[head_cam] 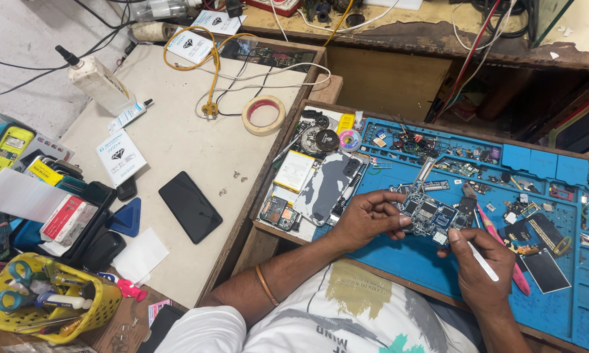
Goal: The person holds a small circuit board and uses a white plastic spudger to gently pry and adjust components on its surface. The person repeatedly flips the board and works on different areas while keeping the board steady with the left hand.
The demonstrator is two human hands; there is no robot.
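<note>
A cluttered repair bench fills the view: a blue work mat [438, 274] with moulded compartments on the right, a pale table top [176, 131] on the left.

The left hand [366, 219] has its fingers curled round the left end of one bare circuit board [432, 216], thumb below and fingertips on top, holding it just above the blue work mat. The right hand [481, 265] is closed in a pen grip on one thin white tool [483, 260], the index finger laid along it and pointing at the board's lower right corner. Whether the tip touches the board cannot be told. One pink-handled tool [503, 252] lies on the mat just beside the right hand.

The mat's compartments along the top and right hold many small loose parts, too small to count. Left of the mat, a shallow wooden tray [278, 189] holds one grey phone back [324, 186], one pale battery [294, 171] and smaller boards.

On the pale table lie one black phone [190, 206] face down, one roll of tape [263, 114], one yellow cable [206, 72], one white squeeze bottle [98, 82] and one blue triangular pick [127, 218]. At the lower left, one yellow basket [98, 314] holds blue-handled scissors [19, 284] and other tools.
</note>
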